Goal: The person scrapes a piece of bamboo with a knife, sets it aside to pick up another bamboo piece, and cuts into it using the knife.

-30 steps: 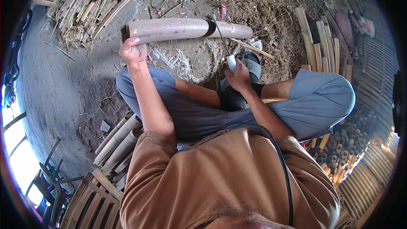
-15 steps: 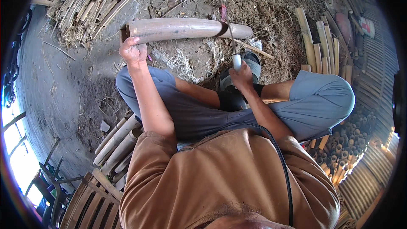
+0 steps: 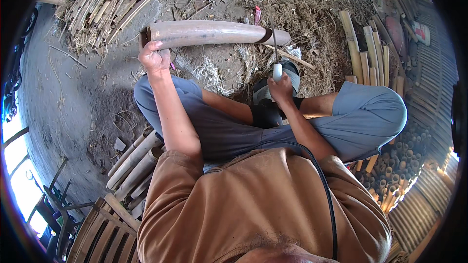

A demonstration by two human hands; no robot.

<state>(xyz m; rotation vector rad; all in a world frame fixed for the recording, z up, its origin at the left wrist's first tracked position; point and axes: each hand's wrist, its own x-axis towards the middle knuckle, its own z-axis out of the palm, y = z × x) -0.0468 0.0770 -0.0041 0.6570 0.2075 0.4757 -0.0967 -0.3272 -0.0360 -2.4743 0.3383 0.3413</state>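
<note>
A long bamboo piece [image 3: 209, 32] lies crosswise in front of me, raised over the ground, its hollow end at the left. My left hand [image 3: 155, 58] is closed around that left end, thumb on the near side. My right hand [image 3: 281, 89] grips the white handle of a knife [image 3: 277, 72]. Its thin dark blade points away from me and crosses the bamboo close to the right end. Just left of the blade, a dark curved gap shows in the bamboo. How deep the blade sits in it I cannot tell.
Split bamboo strips [image 3: 117, 0] are heaped at the far left. Upright bamboo pieces [image 3: 370, 53] stand at the right, with many cut tubes [image 3: 390, 175] stacked below. Thicker bamboo lengths [image 3: 134, 165] lie by my left side. Shavings and fibres [image 3: 321, 44] cover the ground ahead.
My right hand and the knife have shifted slightly to the right, and the dark gap in the bamboo now sits further right. My left hand has barely moved.
</note>
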